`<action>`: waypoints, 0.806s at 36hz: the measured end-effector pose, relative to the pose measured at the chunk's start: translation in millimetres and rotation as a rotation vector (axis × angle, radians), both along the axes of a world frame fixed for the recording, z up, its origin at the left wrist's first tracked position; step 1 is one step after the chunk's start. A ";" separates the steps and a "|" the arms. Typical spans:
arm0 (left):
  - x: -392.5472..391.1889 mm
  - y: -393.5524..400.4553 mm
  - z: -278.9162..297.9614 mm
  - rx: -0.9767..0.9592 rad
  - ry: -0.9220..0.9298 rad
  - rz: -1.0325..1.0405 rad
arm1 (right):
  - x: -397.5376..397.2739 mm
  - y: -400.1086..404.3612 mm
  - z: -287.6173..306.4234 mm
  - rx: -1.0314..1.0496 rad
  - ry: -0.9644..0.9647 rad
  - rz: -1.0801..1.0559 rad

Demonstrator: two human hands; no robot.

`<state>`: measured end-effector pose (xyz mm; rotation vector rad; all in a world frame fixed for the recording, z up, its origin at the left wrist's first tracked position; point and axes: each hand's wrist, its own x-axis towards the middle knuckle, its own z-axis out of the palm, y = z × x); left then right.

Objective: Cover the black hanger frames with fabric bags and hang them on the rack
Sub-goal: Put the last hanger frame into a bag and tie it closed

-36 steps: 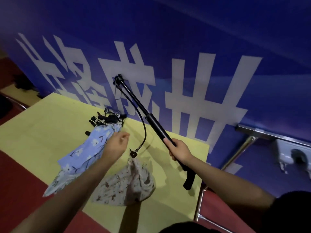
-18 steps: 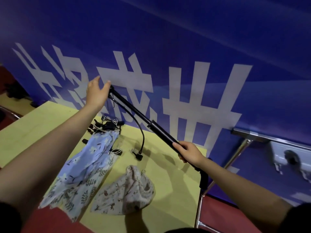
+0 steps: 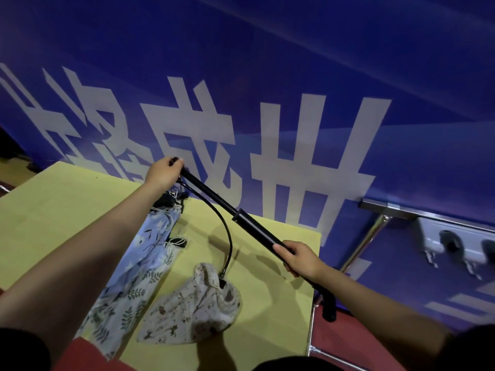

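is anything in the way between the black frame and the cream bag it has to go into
Nothing visible blocks it. The left hand grips the black frame's far tip and the right hand grips its thicker tube, holding it above the table. Its hanging hose already dips into the cream bag's open mouth.

Both forearms are bare, with dark short sleeves (image 3: 18,349) showing at the upper arms.
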<state>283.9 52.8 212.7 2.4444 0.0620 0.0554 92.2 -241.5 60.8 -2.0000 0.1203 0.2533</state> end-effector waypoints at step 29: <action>-91.2 -71.5 -29.2 -0.236 -0.167 -0.122 | 16.8 38.6 47.3 0.117 -0.062 0.029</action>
